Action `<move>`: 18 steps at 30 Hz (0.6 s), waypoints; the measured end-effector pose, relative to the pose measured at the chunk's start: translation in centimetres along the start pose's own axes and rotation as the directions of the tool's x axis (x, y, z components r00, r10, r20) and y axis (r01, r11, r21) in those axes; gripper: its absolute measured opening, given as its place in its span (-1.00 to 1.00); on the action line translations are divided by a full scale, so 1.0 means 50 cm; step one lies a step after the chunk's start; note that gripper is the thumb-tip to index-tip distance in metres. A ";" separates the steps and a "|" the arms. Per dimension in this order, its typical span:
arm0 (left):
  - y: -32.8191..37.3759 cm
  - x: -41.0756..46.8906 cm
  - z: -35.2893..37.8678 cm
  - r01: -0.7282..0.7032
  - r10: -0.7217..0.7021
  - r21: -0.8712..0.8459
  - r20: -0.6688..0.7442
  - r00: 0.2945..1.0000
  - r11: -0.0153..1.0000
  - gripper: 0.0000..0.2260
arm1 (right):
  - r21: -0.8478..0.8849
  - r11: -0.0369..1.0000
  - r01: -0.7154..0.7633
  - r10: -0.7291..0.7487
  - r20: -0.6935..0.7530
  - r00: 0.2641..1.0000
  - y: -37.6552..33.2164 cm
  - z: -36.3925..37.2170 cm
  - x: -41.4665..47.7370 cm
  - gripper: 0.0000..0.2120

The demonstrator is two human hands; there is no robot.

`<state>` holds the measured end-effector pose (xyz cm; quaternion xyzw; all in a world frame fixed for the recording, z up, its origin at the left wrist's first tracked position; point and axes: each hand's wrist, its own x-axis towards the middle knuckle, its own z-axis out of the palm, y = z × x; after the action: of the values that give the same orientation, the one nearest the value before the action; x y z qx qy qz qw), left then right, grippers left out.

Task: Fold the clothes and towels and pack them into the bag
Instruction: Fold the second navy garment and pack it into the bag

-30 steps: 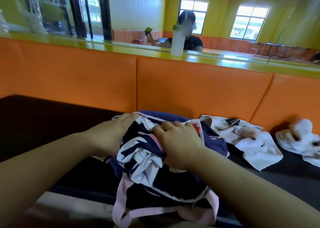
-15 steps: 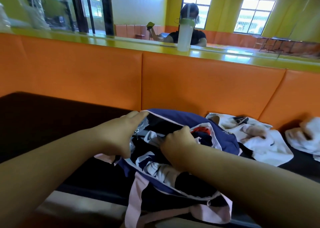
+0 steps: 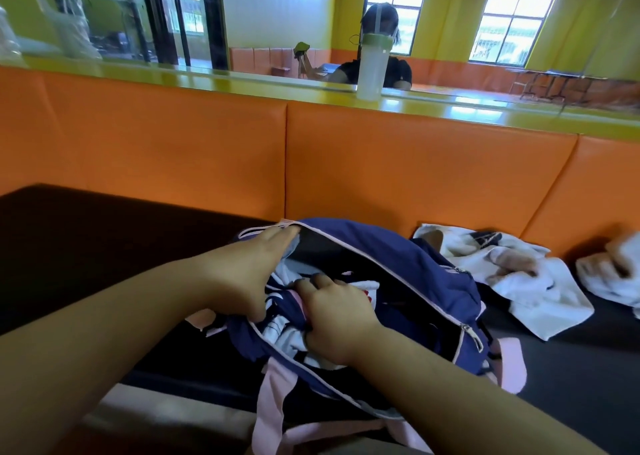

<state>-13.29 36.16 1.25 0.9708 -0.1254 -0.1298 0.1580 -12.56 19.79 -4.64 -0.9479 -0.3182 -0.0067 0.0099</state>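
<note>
A navy bag (image 3: 408, 267) with pink trim and pink straps lies unzipped on the dark seat. My left hand (image 3: 249, 274) holds the bag's left rim, fingers stretched along the opening edge, thumb curled under. My right hand (image 3: 336, 319) presses down on a navy, white and pink garment (image 3: 280, 330) inside the bag, its fingers curled over the cloth. A crumpled white printed garment (image 3: 519, 281) lies on the seat right of the bag. Another white towel (image 3: 613, 274) sits at the far right edge.
An orange padded backrest (image 3: 381, 163) rises behind the dark seat (image 3: 86, 240). A green ledge (image 3: 242, 80) tops it, with a translucent bottle (image 3: 372, 70) standing on it. Another person sits beyond the ledge. The seat's pale front edge (image 3: 166, 416) is near me.
The bundle has sunk deeper into the bag. My left hand slid along the rim and pulled the opening wider. My right hand moved down into the bag with the cloth.
</note>
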 end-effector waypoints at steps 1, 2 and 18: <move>-0.003 0.000 0.000 0.005 -0.005 -0.012 -0.001 1.000 1.000 0.02 | -0.008 1.000 0.016 -0.016 0.014 1.000 0.004 -0.001 -0.001 -0.42; -0.007 -0.001 -0.001 0.010 -0.010 -0.030 -0.003 1.000 1.000 0.02 | -0.032 0.999 0.042 -0.041 0.037 0.998 0.008 -0.006 -0.003 -0.44; 0.009 0.008 0.026 0.066 -0.065 -0.083 0.010 0.998 0.994 0.01 | -0.066 0.986 0.151 -0.152 0.001 0.988 0.055 0.013 -0.016 -0.34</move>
<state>-13.38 35.26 0.13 0.9665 -0.0884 -0.1434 0.1935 -11.54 17.13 -5.33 -0.9208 -0.3889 -0.0200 -0.0213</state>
